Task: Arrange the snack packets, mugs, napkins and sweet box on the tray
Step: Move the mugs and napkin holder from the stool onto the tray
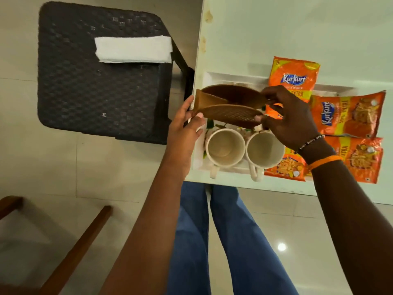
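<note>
A brown plastic napkin holder (231, 107) hangs above the left part of the white tray (234, 78). My left hand (185, 122) grips its left end and my right hand (291, 120) grips its right end. Below it, two empty cream mugs (225, 146) (263, 149) stand upright on the tray's near side, handles pointing toward me. Several orange snack packets lie on the tray's right side: one at the far edge (293, 75), one to the right (348, 116), others (361, 158) partly under my right wrist. A folded white napkin stack (134, 48) lies on the black stool.
The tray sits at the near left corner of a white table (297, 28). A black woven stool (100, 69) stands left of the table. A wooden chair frame (70, 252) is at the lower left. My legs in blue jeans are below the table edge.
</note>
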The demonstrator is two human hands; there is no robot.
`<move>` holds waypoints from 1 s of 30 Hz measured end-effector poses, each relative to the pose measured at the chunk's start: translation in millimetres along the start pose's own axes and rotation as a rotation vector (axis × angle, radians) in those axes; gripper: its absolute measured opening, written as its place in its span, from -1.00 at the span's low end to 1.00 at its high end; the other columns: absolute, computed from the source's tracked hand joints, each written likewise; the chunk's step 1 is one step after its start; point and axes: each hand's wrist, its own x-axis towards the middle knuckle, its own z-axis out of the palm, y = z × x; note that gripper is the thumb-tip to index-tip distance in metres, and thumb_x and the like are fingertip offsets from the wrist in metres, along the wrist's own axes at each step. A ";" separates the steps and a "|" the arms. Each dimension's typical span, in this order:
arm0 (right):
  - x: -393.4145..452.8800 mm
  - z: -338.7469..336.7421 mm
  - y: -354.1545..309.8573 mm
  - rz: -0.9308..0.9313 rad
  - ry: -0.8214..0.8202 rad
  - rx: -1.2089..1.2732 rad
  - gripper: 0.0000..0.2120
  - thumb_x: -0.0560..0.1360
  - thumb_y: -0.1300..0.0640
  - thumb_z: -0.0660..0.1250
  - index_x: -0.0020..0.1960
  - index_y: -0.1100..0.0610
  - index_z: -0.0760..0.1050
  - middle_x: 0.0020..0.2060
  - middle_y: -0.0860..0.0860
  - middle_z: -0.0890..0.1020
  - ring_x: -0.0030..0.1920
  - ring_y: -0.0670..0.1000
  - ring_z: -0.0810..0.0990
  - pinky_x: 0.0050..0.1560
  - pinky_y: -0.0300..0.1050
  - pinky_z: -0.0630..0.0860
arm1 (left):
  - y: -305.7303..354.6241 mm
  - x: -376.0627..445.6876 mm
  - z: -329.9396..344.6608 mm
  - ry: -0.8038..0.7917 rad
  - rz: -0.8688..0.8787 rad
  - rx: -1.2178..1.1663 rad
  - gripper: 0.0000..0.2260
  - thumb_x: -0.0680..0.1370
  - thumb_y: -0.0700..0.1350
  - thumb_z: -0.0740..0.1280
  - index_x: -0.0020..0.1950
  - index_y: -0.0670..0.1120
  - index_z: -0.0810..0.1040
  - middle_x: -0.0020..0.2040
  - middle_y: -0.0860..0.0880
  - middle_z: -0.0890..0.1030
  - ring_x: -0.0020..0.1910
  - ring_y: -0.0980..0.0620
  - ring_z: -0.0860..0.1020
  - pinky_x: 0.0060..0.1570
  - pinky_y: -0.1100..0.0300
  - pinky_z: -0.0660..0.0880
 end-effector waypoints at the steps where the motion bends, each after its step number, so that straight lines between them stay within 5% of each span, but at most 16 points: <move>1: -0.2 0.0 3.9 0.003 -0.014 0.002 -0.54 0.32 0.34 0.44 0.19 0.25 0.43 0.05 0.11 0.55 0.06 -0.01 0.48 0.23 0.03 0.48 | -1.5 0.2 4.6 0.011 -0.013 0.025 -0.60 0.59 -0.18 0.17 0.42 0.04 0.28 0.27 0.03 0.49 0.29 0.02 0.46 0.19 0.20 0.44; 5: 1.2 2.7 16.7 -0.020 -0.038 -0.067 -0.53 0.30 0.33 0.45 0.18 0.24 0.44 0.13 0.17 0.57 0.14 0.09 0.53 0.22 -0.10 0.45 | -5.5 2.4 16.9 0.107 -0.143 0.157 -0.72 0.58 -0.08 0.21 0.30 0.04 0.42 0.31 -0.05 0.49 0.27 -0.03 0.48 0.27 0.02 0.44; 11: 2.1 4.7 25.2 -0.019 -0.007 -0.138 -0.54 0.29 0.26 0.48 0.16 0.20 0.47 0.12 0.16 0.58 0.15 0.15 0.52 0.20 0.11 0.47 | -4.3 5.4 21.6 0.087 -0.231 0.219 -0.96 0.53 -0.01 0.29 -0.10 0.12 0.53 0.14 -0.07 0.60 0.17 -0.08 0.54 0.27 -0.11 0.43; 21: 13.0 -3.9 20.8 0.072 -0.089 -0.157 -0.52 0.20 0.27 0.55 0.08 0.24 0.49 0.09 0.19 0.58 0.13 0.14 0.53 0.19 0.05 0.48 | -7.9 15.6 24.8 0.088 -0.234 0.263 -0.85 0.52 0.01 0.29 -0.26 0.07 0.50 -0.20 0.02 0.61 -0.03 -0.06 0.60 0.09 -0.01 0.53; 26: 16.7 -4.8 15.8 0.125 -0.147 -0.204 -0.53 0.21 0.23 0.55 0.08 0.23 0.49 0.10 0.20 0.58 0.10 0.19 0.54 0.16 0.12 0.49 | -7.5 21.1 24.0 0.077 -0.247 0.279 -0.81 0.53 0.02 0.28 -0.29 0.07 0.47 -0.26 0.04 0.58 -0.12 -0.01 0.57 -0.06 0.08 0.49; 30: 21.5 0.6 4.4 0.158 -0.149 -0.254 -0.49 0.24 0.17 0.54 0.14 0.19 0.48 0.15 0.21 0.51 0.14 0.17 0.50 0.13 -0.01 0.43 | -4.7 24.8 13.0 -0.008 -0.242 0.253 -0.85 0.55 0.01 0.24 -0.21 0.07 0.49 -0.16 0.05 0.58 0.02 -0.02 0.56 0.09 0.07 0.46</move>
